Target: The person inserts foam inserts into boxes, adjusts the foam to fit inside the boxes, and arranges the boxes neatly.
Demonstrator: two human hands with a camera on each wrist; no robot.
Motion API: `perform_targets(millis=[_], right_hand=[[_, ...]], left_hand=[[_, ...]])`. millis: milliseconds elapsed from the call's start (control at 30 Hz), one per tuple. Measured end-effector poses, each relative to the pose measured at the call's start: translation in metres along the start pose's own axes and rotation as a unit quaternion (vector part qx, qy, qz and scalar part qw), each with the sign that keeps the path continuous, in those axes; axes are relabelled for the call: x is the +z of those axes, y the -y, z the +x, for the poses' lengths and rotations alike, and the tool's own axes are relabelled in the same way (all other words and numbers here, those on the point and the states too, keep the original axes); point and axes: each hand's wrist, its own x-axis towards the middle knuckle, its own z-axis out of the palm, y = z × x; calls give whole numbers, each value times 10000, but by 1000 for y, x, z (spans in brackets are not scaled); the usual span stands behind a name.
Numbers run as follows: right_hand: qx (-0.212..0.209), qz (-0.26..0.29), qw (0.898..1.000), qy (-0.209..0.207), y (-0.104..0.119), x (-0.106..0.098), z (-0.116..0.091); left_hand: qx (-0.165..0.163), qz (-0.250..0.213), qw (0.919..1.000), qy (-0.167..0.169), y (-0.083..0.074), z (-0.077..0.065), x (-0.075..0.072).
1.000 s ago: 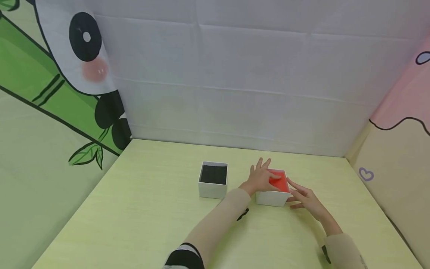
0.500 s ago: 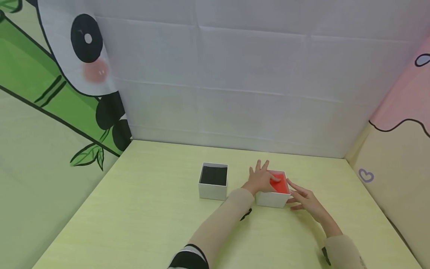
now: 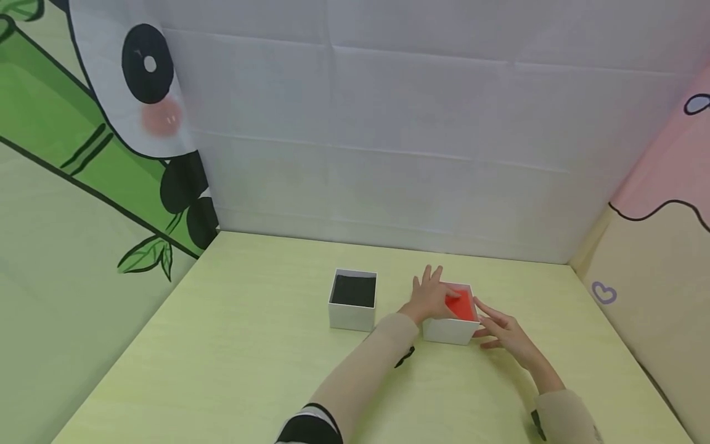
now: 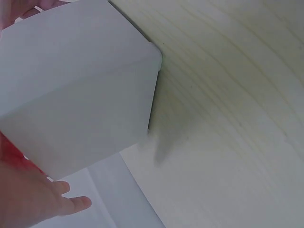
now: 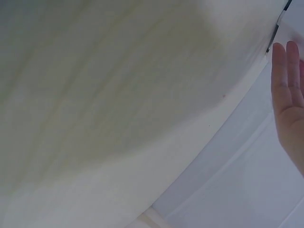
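Note:
A white open-topped box (image 3: pixel 451 331) with a flat red sheet-like piece (image 3: pixel 462 306) inside stands right of the middle of the table. My left hand (image 3: pixel 429 300) lies across its left rim; the thumb and one finger reach over the red piece, the other fingers spread upward. Seen from the left wrist, the box's white walls (image 4: pixel 90 95) fill the upper left, with that hand below and a little red showing. My right hand (image 3: pixel 507 336) rests at the box's right side, fingers fairly straight. Only part of the right hand (image 5: pixel 290 97) shows in its wrist view.
To the left stands a second white box (image 3: pixel 351 317) with a black piece (image 3: pixel 355 290) inside. The pale wood-grain table (image 3: pixel 238 345) meets a white cloth backdrop (image 3: pixel 388 154) at the back. Printed panels flank both sides.
My left hand has shifted very slightly over the box. The right hand and both boxes hold their places; the whole view has tilted a little.

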Motion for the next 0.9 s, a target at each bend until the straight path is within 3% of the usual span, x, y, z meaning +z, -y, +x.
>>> perform_targets(millis=[433,600,733,900], right_hand=[[-236,-198,9995,-99,0,-6,3],[-425,-250,9987,-162,-2,-6,4],[-692,-584,9944,-543,-2,-5,2],[-962,-1310,9794,-1196,4,-3,-2]], left_hand=[[568,69,9972,-479,5,-10,-11],[671,3,9966,-482,7,-20,-17],[702,-187,9966,-400,8,-29,-20],[841,-373,9950,-384,10,-41,-25]])
